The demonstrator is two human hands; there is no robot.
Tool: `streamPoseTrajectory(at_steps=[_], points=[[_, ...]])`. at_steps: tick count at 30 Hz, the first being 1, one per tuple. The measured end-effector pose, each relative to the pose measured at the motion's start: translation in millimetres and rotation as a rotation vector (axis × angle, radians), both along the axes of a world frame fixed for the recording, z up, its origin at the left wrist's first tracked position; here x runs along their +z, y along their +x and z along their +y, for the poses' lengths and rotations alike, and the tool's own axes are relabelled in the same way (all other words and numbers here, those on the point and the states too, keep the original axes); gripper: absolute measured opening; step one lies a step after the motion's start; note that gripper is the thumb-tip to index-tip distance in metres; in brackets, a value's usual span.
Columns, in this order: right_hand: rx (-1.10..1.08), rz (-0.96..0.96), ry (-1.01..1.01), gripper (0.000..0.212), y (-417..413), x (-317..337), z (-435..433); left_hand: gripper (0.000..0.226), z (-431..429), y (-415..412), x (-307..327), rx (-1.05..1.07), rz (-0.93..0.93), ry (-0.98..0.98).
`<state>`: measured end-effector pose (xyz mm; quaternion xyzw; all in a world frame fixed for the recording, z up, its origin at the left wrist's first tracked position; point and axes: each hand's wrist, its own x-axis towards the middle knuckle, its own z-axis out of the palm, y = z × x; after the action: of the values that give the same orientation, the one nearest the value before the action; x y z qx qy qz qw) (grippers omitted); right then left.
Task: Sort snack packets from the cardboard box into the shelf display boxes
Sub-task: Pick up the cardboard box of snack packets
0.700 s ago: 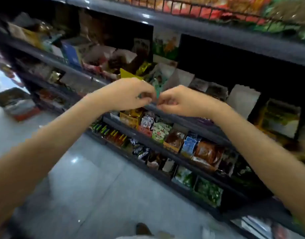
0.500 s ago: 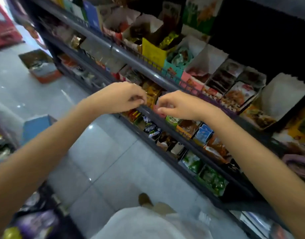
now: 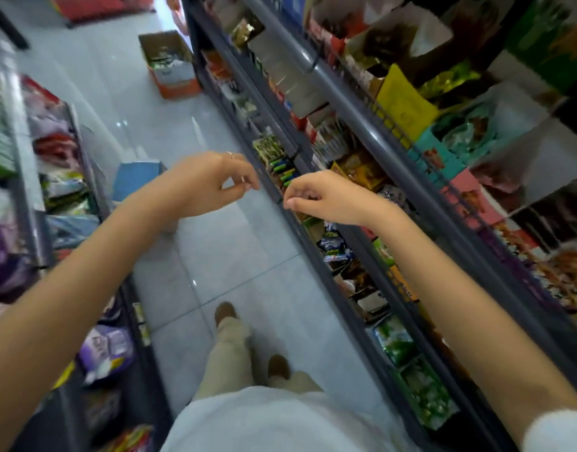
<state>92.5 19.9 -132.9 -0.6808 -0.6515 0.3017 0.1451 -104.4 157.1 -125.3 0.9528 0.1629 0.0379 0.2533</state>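
Our left hand (image 3: pixel 212 185) and right hand (image 3: pixel 323 199) hover loosely curled, holding nothing, beside the dark metal shelf (image 3: pixel 372 137); one open brown cardboard box (image 3: pixel 169 63) stands beyond

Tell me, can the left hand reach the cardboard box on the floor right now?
Probably not. The left hand hangs in mid-air, while the cardboard box sits far down the aisle floor beside the shelf. Nothing blocks the way; walking closer should help.

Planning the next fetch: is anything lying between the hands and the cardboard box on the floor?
Nothing visible: only bare floor lies between the left hand, the right hand and the cardboard box.
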Motion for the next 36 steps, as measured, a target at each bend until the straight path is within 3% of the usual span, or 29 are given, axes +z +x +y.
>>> streamPoseTrajectory(at_steps=[17, 36], points=[[0.015, 0.028, -0.031, 0.018, -13, 2, 300, 0.021, 290, -24, -3, 0.089, 0.058, 0.022], [0.061, 0.093, -0.057, 0.018, 112, -25, 620, 0.019, 585, 85, -31, 0.244, 0.048, -0.037]])
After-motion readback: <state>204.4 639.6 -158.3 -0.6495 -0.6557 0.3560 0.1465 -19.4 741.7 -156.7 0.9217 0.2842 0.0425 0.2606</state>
